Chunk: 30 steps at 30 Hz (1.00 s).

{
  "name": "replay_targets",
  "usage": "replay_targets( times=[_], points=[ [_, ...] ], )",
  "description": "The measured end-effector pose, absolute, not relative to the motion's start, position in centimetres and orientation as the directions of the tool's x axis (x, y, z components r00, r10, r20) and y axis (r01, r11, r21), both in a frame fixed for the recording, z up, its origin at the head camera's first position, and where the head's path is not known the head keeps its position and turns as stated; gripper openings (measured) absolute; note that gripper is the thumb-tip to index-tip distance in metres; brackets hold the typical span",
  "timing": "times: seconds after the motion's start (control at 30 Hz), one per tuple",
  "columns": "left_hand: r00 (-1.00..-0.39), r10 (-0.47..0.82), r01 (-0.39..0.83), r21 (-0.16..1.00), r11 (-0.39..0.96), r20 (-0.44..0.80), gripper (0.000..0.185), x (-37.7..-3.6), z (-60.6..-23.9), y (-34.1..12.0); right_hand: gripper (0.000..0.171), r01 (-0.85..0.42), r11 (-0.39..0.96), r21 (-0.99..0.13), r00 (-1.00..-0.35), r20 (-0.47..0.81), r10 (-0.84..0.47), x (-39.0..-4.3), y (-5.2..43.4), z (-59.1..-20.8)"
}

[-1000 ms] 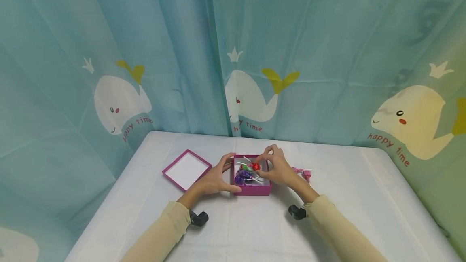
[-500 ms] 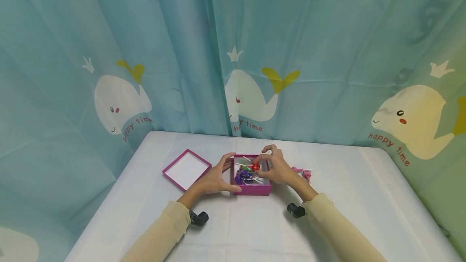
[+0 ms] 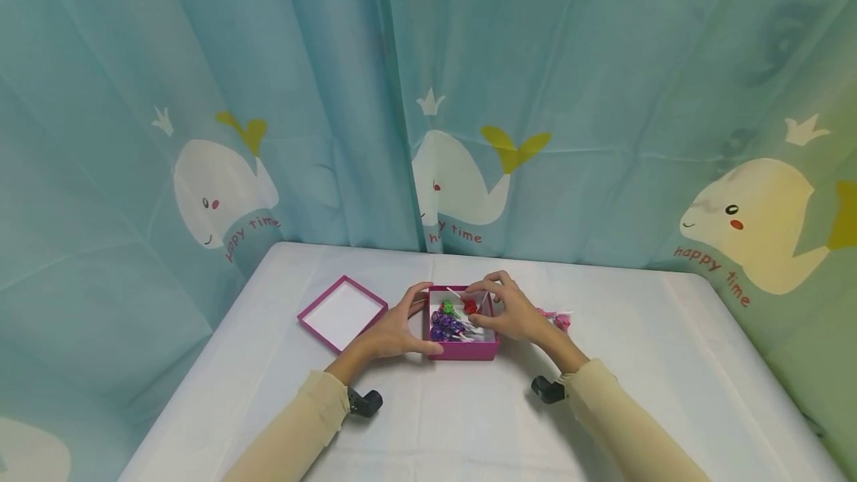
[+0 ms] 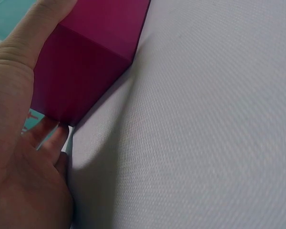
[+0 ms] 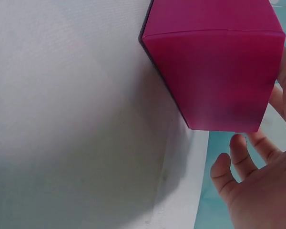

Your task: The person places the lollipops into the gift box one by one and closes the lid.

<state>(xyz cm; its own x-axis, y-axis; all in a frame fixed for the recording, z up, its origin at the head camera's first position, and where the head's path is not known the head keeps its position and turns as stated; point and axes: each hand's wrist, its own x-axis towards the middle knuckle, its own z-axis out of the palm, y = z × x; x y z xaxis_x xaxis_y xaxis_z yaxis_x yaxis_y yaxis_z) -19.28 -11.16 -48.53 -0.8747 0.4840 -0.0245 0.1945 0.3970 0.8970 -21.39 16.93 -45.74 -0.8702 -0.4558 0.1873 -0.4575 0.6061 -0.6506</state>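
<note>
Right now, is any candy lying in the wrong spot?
Yes, a pink lollipop lies loose on the table, right of the magenta box that holds the other lollipops. Nothing looks spilled or broken.

A magenta lid [image 3: 343, 312] lies upturned on the white table [image 3: 669, 363] before whale-print curtains [image 3: 221, 132].
</note>
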Motion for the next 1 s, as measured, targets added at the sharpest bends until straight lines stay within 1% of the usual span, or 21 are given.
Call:
replay_targets(
  times=[0.2,0.4,0.6,0.7,0.83,1.0],
  points=[
    [-0.877,0.480,0.185,0.899,0.398,-0.031,0.115,-19.2,-48.7,-11.2,0.046,-0.447,0.610,-0.654,-0.876,0.185,-0.444,-21.3,17.1,-45.5],
    [-0.876,0.480,0.189,0.895,0.404,-0.031,0.114,-19.2,-48.9,-11.3,0.042,-0.465,0.613,-0.639,-0.879,0.251,-0.405,-21.2,17.6,-45.5],
    [-0.880,0.475,0.189,0.893,0.408,-0.030,0.114,-19.2,-48.8,-11.3,0.036,-0.480,0.595,-0.645,-0.876,0.319,-0.361,-21.2,18.0,-45.4],
    [-0.880,0.473,0.189,0.892,0.411,-0.031,0.114,-19.1,-48.8,-11.2,0.033,-0.477,0.601,-0.641,-0.878,0.327,-0.349,-21.3,18.1,-45.4],
    [-0.881,0.473,0.189,0.893,0.408,-0.030,0.114,-19.1,-48.7,-11.2,0.030,-0.449,0.621,-0.642,-0.893,0.307,-0.328,-21.3,17.9,-45.3],
    [-0.877,0.481,0.194,0.900,0.391,-0.020,0.113,-19.2,-48.6,-11.2,0.023,-0.468,0.621,-0.629,-0.884,0.329,-0.333,-21.3,17.5,-45.0]
  ],
)
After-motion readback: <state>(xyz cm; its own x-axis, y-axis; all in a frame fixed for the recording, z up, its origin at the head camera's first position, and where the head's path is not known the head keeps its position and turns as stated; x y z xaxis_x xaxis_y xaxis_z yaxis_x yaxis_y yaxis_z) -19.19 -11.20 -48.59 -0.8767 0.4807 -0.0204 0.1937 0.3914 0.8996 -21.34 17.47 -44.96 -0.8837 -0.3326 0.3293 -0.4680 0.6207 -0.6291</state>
